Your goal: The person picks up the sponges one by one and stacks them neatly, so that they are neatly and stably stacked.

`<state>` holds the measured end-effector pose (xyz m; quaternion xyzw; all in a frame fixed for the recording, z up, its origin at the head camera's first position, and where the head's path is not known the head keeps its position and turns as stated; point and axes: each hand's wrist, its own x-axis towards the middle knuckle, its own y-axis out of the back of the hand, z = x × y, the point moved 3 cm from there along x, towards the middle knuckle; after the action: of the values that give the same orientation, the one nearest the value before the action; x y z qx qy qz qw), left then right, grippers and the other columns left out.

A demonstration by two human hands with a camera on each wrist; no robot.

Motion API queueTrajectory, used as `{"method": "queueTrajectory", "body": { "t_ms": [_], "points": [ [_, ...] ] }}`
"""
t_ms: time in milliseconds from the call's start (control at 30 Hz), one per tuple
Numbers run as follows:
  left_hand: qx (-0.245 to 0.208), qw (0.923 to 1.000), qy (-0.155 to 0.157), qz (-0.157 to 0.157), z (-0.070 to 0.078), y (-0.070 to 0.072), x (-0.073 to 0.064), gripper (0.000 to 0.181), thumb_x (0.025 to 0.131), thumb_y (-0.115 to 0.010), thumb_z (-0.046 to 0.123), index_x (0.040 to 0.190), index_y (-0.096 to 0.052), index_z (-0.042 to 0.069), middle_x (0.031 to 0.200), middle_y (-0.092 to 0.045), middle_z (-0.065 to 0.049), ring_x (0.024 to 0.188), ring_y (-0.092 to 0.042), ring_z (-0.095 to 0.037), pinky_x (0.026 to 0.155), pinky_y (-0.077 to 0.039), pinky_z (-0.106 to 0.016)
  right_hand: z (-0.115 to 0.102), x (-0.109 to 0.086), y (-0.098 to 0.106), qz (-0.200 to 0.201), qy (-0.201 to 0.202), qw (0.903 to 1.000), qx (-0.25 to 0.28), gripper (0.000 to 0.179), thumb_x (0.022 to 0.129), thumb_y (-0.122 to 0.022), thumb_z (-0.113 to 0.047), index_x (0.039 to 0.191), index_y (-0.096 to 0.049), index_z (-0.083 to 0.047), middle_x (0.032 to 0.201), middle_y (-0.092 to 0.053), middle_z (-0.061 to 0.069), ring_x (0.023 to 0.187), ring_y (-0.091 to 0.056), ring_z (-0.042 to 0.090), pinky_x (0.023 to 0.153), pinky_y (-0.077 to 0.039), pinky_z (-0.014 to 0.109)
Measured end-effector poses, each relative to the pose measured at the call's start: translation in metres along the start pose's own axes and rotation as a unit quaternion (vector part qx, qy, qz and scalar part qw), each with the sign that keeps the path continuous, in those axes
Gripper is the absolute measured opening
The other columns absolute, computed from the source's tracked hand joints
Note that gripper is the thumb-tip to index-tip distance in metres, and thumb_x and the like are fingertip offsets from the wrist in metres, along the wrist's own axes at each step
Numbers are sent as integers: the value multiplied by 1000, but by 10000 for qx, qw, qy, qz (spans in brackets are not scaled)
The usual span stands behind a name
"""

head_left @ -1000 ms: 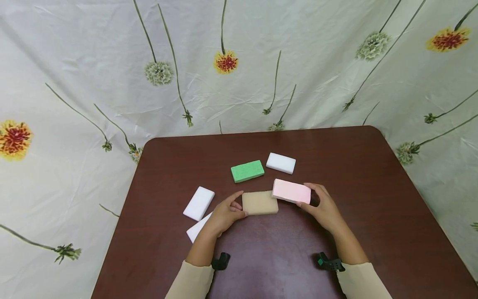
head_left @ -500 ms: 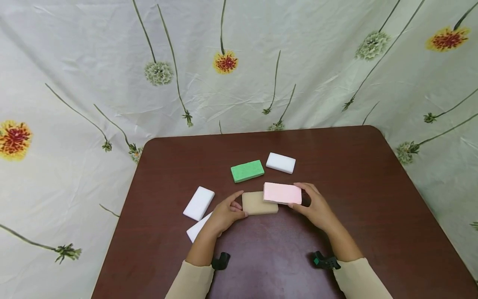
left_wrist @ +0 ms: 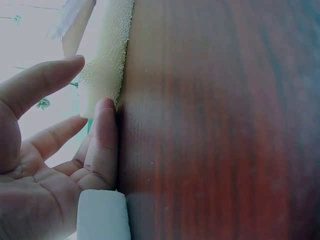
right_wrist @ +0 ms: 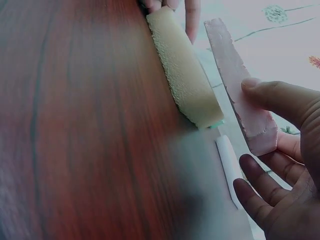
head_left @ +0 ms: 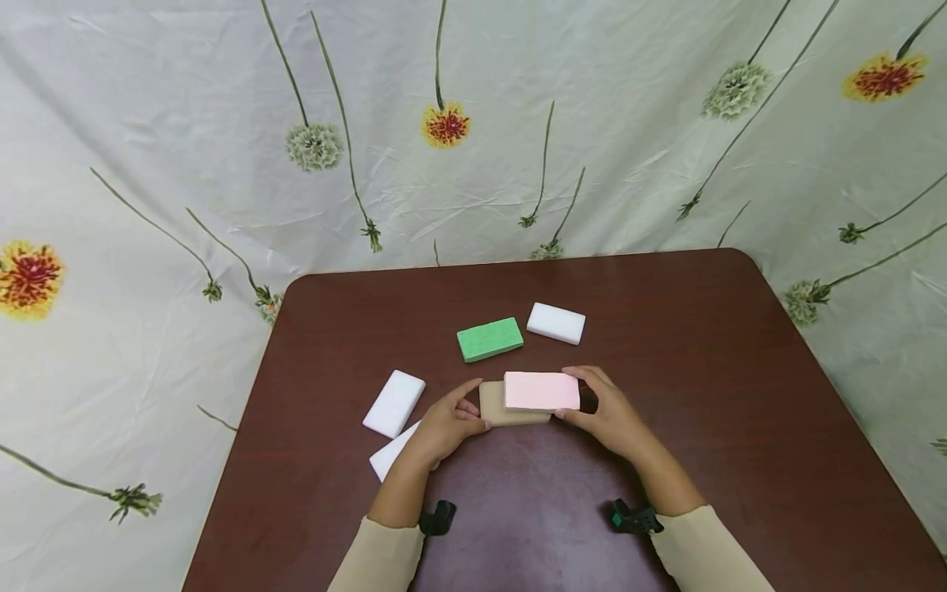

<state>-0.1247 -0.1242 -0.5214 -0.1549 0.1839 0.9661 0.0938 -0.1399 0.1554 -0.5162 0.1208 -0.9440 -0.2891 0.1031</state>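
A beige sponge (head_left: 492, 404) lies flat on the table, its porous side showing in the left wrist view. At its left end my left hand (head_left: 447, 423) holds it, thumb at the near edge and index finger at the far edge. My right hand (head_left: 610, 418) pinches a pink sponge-like block (head_left: 542, 390) by its right end between thumb and fingers. In the right wrist view the pink block (right_wrist: 240, 90) hangs over the beige sponge (right_wrist: 187, 70) with a gap between them. From the head it covers most of the beige sponge's right part.
Beyond the hands lie a green sponge (head_left: 491, 339) and a white block (head_left: 556, 323). To the left is another white block (head_left: 394, 403), and a third white block (head_left: 392, 452) is partly hidden under my left forearm. The brown table (head_left: 740, 353) meets a flowered cloth (head_left: 629, 123) behind.
My right hand has carried the pink block leftward and a little nearer, so it now overlaps much more of the beige sponge. The left hand and beige sponge have stayed put.
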Motion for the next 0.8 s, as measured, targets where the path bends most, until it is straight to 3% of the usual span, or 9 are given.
{"method": "queueTrajectory", "body": {
  "t_ms": [267,800],
  "points": [
    [-21,10000,-45,9,0,-1,0,76,81,-81,9,149,-52,23,100,-63,-8,83,-59,-14,71,-49,-27,-5,3,-9,-123,156,9998,-54,67,80,-87,-22,139,-58,-9,138,-58,7,131,-54,26,111,-40,49],
    [30,10000,-75,10,0,0,0,77,80,-81,10,149,-51,25,101,-63,-8,84,-61,-14,72,-49,-28,-11,11,-20,-293,101,9994,-136,65,80,-87,-24,138,-59,-13,139,-59,7,134,-52,28,113,-40,51]
  ]
}}
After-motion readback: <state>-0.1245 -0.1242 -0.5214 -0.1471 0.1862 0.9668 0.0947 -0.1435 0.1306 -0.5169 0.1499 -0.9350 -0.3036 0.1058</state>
